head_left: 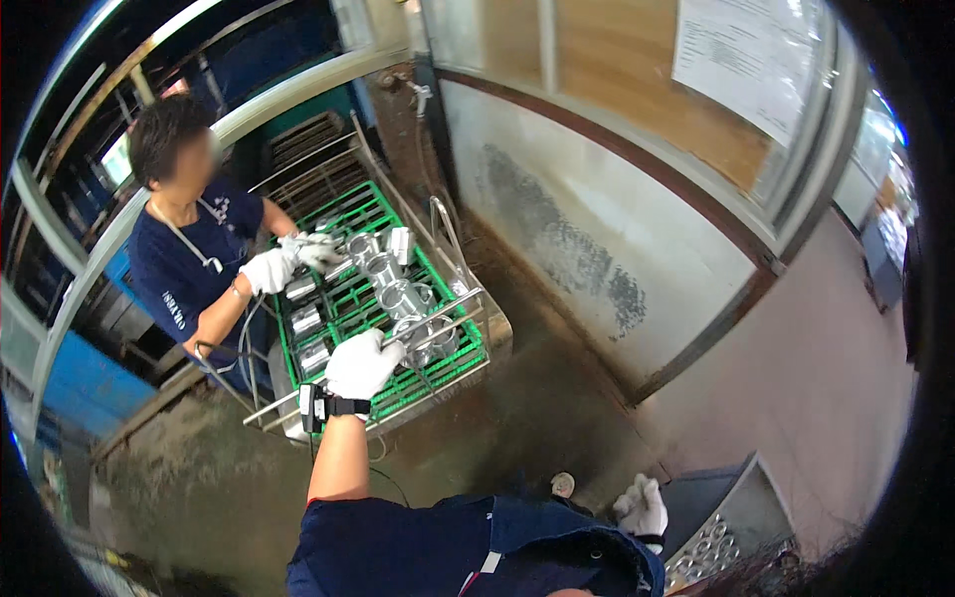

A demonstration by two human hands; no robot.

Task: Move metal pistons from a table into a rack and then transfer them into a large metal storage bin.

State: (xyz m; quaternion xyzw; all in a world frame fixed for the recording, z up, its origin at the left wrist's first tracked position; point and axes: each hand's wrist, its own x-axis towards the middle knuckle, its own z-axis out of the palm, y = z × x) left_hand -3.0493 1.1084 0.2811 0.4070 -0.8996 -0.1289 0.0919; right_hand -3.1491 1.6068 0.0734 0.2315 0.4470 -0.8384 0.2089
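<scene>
Your left hand point(362, 362), gloved, curls over shiny metal cylinder point(426, 336) in green wire basket point(343, 308); looks heavy, slick, so grab around body. Right hand point(643, 508) hangs loosely open, holding nothing.

A green wire basket point(350, 304) packed with shiny metal cylinders point(390, 295) leaves little open room inside; only narrow gaps show between the parts. The left hand point(361, 363), gloved, rests on the metal bar point(438, 316) at the basket's near edge, and that bar blocks a low approach from this side. A co-worker's gloved hands point(293, 261) fill the far left corner. A grey wall point(597, 239) closes the right side. The floor point(537, 398) between basket and wall lies open. The right hand point(642, 509) hangs beside a grey bin point(731, 522) of more parts.
</scene>
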